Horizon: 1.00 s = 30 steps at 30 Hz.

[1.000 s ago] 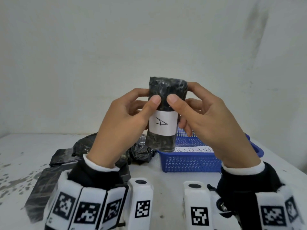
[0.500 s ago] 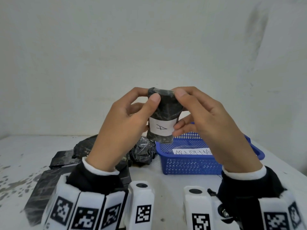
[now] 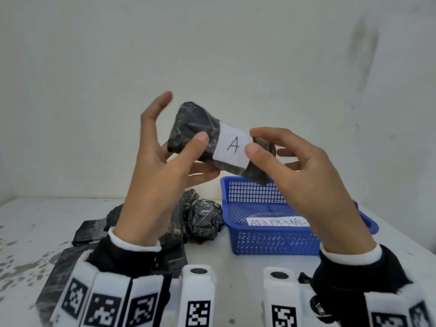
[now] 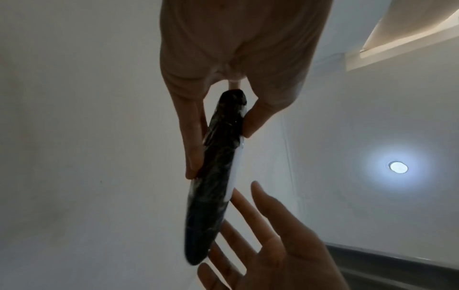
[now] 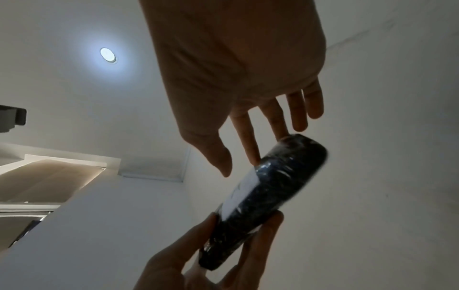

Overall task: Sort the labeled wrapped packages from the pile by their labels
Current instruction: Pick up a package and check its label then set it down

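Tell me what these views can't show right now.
- Labels on the pile: head view, none face the camera; the left hand covers part of it.
- Basket floor: head view, the right hand blocks the right half.
- Letter on the package label: both wrist views, edge-on or blurred.

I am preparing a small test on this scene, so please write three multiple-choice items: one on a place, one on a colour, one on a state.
1. Relative to the pile, where does the basket stand?
A. left of it
B. right of it
C. on it

2. Which colour is the label on the held package?
A. white
B. yellow
C. red

3. What does the left hand do?
A. makes an empty fist
B. lifts the basket
C. pinches the held package

Answers:
1 B: the basket is on the pile's right.
2 A: the strip bearing the letter A is white.
3 C: thumb and fingers press the package from both sides.
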Tool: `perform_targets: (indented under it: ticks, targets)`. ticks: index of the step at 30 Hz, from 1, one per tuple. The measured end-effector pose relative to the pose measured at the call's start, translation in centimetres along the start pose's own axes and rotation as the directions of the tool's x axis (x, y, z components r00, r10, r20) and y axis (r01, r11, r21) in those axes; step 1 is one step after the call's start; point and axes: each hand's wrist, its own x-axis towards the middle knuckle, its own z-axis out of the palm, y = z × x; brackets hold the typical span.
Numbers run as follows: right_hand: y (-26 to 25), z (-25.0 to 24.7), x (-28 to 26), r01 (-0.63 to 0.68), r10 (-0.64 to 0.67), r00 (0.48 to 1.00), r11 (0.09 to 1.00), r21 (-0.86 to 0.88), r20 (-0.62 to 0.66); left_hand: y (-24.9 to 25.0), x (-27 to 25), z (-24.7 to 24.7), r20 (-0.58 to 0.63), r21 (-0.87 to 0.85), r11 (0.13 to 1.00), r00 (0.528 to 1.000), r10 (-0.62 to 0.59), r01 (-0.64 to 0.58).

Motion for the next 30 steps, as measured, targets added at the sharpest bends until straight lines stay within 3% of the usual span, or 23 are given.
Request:
perform_targets:
  ticks: [6, 16, 30]
  targets:
    - [0.12, -0.33, -0.01, -0.003, 0.000, 1.000, 0.982, 0.189, 0.016, -0.35, 0.17, 0.15, 0.002, -0.119, 0.990, 0.997, -0.075, 0.074]
    - [0.23, -0.36, 0.11, 0.085, -0.088, 0.996, 0.980, 0.178, 0.007, -0.62, -0.15, 0.19, 0.008, 0.207, 0.978, 1.000, 0.021, -0.022]
    - [0.30, -0.84, 0.15, 0.079, -0.090, 0.995, 0.971, 0.223, 0.039, -0.49, -0.05, 0.17, -0.113, 0.223, 0.974, 0.993, -0.014, 0.039]
